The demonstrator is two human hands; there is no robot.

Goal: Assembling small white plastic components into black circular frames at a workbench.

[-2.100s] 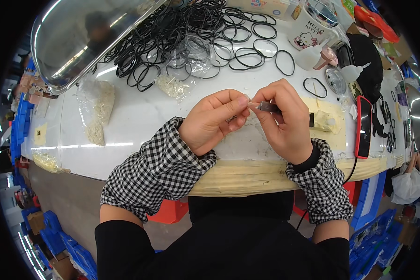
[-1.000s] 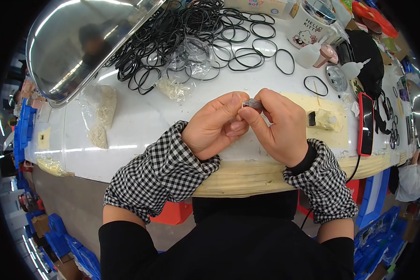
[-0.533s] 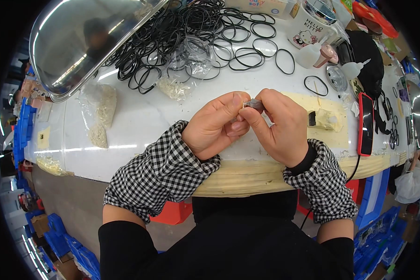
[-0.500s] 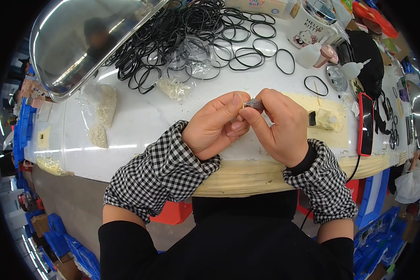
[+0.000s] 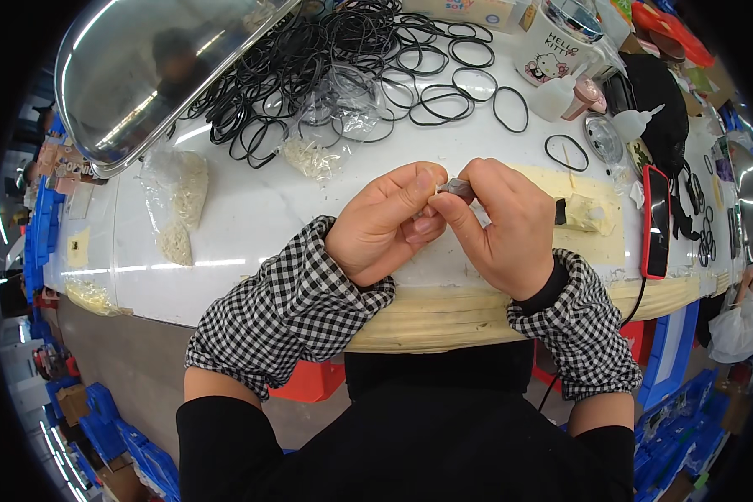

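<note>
My left hand (image 5: 386,224) and my right hand (image 5: 513,227) meet above the near part of the white table. Between the thumb and curled fingers of my right hand is a small grey, blocky piece (image 5: 457,190). My left thumb and forefinger are pinched together at its left end, where a tiny pale bit shows; the fingertips hide most of it. Just right of my right hand, a small black piece and a crumpled yellowish wad (image 5: 592,216) lie on a pale yellow sheet (image 5: 607,247).
Many black rubber bands (image 5: 343,38) lie heaped at the back beside a shiny metal tray (image 5: 163,75). Bags of small pale pieces (image 5: 188,197) sit on the left. To the right are a red-edged black device (image 5: 657,222), a white tub (image 5: 552,50) and squeeze bulbs (image 5: 632,125).
The grey piece has turned very slightly between my fingertips. Both hands otherwise stay in place, and the things on the table have not moved.
</note>
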